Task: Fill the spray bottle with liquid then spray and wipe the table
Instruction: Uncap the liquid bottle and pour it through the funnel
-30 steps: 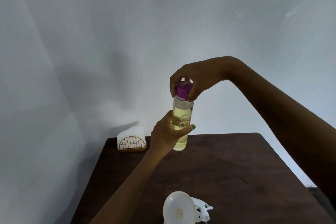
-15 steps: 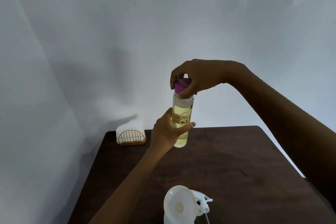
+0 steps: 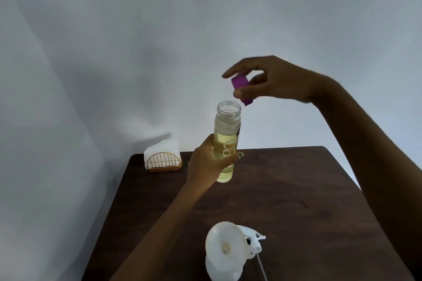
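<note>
A dark brown wooden table (image 3: 285, 201) stands against pale grey walls (image 3: 137, 41). Above its far edge, the left hand (image 3: 209, 164) grips an uncapped clear bottle of yellow liquid (image 3: 226, 141); the right hand (image 3: 271, 80) pinches its purple cap (image 3: 241, 86) just above.

Clear bottle (image 3: 226, 141) of pale yellow liquid, upright above the dark wooden table (image 3: 296, 201), mouth open. Purple cap (image 3: 241, 89) off, tilted, just above right of the mouth. White spray bottle (image 3: 225, 255) with funnel (image 3: 225, 243) near the front edge, trigger head (image 3: 254, 240) beside it.
</note>
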Demonstrator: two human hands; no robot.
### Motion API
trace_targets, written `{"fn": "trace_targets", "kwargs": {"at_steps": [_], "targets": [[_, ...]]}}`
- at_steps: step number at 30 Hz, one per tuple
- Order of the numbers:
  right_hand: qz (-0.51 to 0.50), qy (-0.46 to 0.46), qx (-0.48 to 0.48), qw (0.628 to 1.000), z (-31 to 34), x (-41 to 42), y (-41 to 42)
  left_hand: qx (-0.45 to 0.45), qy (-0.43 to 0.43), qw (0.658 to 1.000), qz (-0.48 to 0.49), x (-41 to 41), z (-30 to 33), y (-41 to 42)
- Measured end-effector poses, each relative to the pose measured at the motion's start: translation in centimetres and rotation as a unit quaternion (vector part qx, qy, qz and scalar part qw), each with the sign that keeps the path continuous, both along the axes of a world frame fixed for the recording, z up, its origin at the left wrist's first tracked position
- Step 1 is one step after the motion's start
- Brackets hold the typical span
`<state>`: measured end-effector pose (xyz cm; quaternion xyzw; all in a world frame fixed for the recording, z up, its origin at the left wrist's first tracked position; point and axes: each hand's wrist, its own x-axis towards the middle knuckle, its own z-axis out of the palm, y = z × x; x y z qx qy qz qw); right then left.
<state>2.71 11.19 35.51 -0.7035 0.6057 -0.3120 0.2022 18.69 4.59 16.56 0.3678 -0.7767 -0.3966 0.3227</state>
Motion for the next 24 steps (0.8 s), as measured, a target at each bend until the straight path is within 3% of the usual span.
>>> {"fn": "trace_targets", "kwargs": {"at_steps": [5, 8, 13, 16, 24], "targets": [[-0.164, -0.170, -0.042, 0.971, -10.7, -3.4, 2.1, 0.009, 0.018, 1.000, 0.004, 0.5, -0.7, -0.1], [-0.300, -0.184, -0.044, 0.935, -19.1, -4.3, 4.6, 0.019, 0.022, 1.000, 0.007, 0.8, -0.9, -0.1], [-0.464, -0.172, 0.033, 0.868, -31.8, -2.5, 10.4, 0.021, 0.014, 1.000, 0.002, 1.0, -1.2, 0.2], [-0.489, -0.131, 0.082, 0.859, -36.3, -0.6, 13.4, 0.031, 0.013, 0.999, 0.002, 1.0, -1.4, 0.5], [-0.423, -0.065, 0.169, 0.888, -40.0, 1.4, 16.9, 0.043, 0.014, 0.999, -0.002, 0.8, -1.6, 1.2]]}}
